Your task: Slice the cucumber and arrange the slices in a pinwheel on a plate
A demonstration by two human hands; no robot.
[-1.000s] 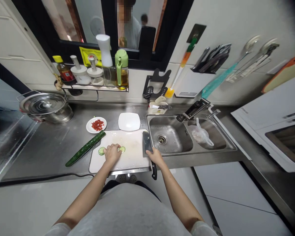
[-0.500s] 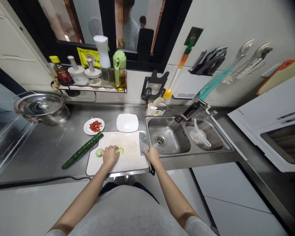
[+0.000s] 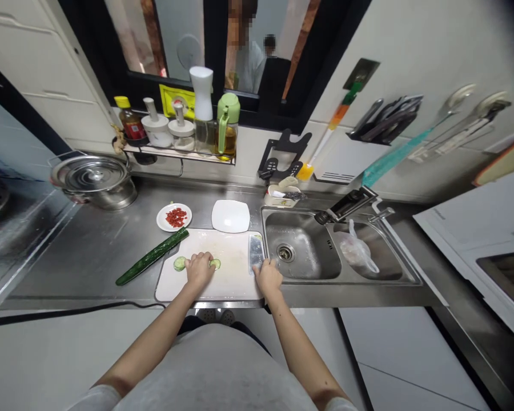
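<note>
My left hand (image 3: 200, 270) is curled over cucumber slices (image 3: 215, 264) on the white cutting board (image 3: 235, 285). A few more slices (image 3: 179, 263) lie at its left side, and what sits under the palm is hidden. At the board's right edge my right hand (image 3: 269, 278) is closed on a kitchen knife with a broad blade (image 3: 256, 254). The blade lies on the board, pointing away from me, and my hand covers most of the handle. A long cucumber (image 3: 152, 257) with dark green skin lies slanted at the board's left, its far end by the board's corner.
Behind the board stand a small plate of chopped red pieces (image 3: 161, 222) and a white square dish (image 3: 230, 216). A double sink (image 3: 302, 274) adjoins on the right, with a plastic bag (image 3: 357, 251) inside. A lidded steel pot (image 3: 111, 197) stands at the back left.
The view has shifted, so the scene sits further right. My right hand wraps more tightly around the knife, and less of the handle shows. My left hand stays on the cucumber slices.
</note>
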